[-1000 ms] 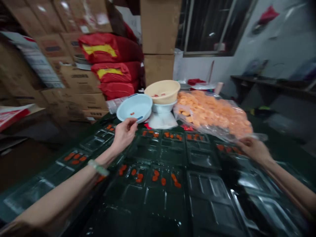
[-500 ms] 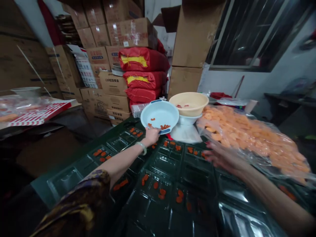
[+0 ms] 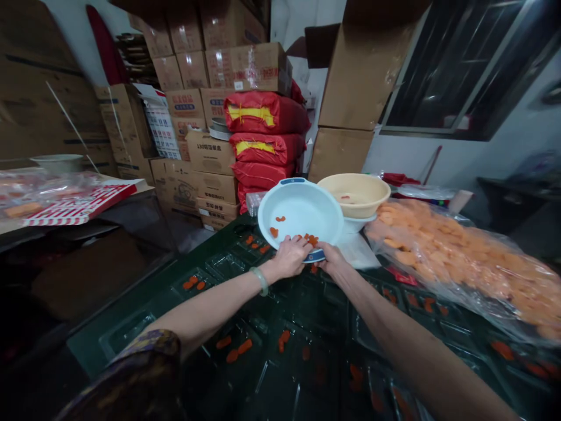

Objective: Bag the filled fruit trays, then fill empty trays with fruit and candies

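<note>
A light blue basin with dark blue handle patches is tilted toward me, several orange-red carrot slices gathered at its near side. My left hand, with a pale green bangle on the wrist, is closed over the near rim, its fingertips inside beside the slices. To the right of the near handle, my right hand grips the same rim, its fingers partly hidden. Below both arms, dark clear-walled compartment trays cover the table, with carrot slices in some compartments.
Behind the basin on the right, a cream basin stands on a white bowl. A big clear bag of orange slices lies at the right. Stacked red sacks and cardboard boxes rise behind the table. A side table stands left.
My right hand has moved left from above the trays to the basin's near rim. The basin looks closer and tilted more toward me. The view has shifted slightly.
</note>
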### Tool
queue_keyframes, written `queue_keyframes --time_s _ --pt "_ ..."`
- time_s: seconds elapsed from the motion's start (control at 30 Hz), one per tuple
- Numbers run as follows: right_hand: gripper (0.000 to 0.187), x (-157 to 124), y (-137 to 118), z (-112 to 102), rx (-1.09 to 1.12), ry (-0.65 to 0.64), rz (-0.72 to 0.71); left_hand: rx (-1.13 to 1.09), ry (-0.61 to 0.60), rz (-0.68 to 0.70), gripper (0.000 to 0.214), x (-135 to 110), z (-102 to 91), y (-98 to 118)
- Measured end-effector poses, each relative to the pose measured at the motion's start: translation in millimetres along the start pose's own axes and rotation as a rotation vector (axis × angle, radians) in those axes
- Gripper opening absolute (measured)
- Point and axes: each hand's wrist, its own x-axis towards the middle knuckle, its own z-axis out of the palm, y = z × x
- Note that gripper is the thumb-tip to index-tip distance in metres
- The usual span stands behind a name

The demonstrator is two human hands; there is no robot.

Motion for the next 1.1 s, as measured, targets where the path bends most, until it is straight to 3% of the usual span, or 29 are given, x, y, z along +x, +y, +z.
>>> queue_keyframes --time_s 0.07,0.13,0.2,0.27,0.4,0.5,0.57,0.63,0.7,0.83,1.0,1.1 --pt "0.015 -19 0 -4 -0.048 0.068 -0.123 -0.105 0.080 -0.059 0.071 0 -25.1 -3" --pt "0.014 -40 0 -6 -0.080 0.121 -0.240 -0.152 0.166 -0.236 0.082 3 -47.0 -10" --pt "0.018 -60 0 -5 -0.093 0.164 -0.343 -0.104 0.186 -0.423 0.071 5 -59.0 -17" --pt "0.021 -76 1 -3 -0.099 0.199 -0.420 -0.073 0.130 -0.497 0.052 3 -59.7 -17" --pt "0.026 -98 5 1 -0.109 0.223 -0.468 -0.141 0.025 -0.423 0.036 -8 -50.3 9" --pt "0.031 -109 8 4 -0.108 0.206 -0.446 -0.105 0.129 -0.346 0.044 -12 -57.0 31" --pt "0.033 -114 9 4 -0.106 0.202 -0.433 -0.072 0.126 -0.173 0.043 -10 -66.6 39" --pt "0.034 -117 9 2 -0.100 0.220 -0.444 -0.060 0.020 0.006 0.036 -8 -74.4 41" --pt "0.032 -118 8 -4 -0.087 0.266 -0.484 -0.056 -0.094 0.066 0.026 -9 -78.2 39" --pt "0.034 -121 6 -19 -0.073 0.344 -0.578 -0.010 -0.119 -0.024 0.021 -22 -80.2 34" --pt "0.036 -131 7 -15 -0.023 0.338 -0.573 0.034 -0.047 -0.265 0.054 -34 -84.2 35" --pt "0.034 -132 9 -11 0.027 0.369 -0.534 -0.014 -0.121 -0.291 0.040 -33 -82.8 40"
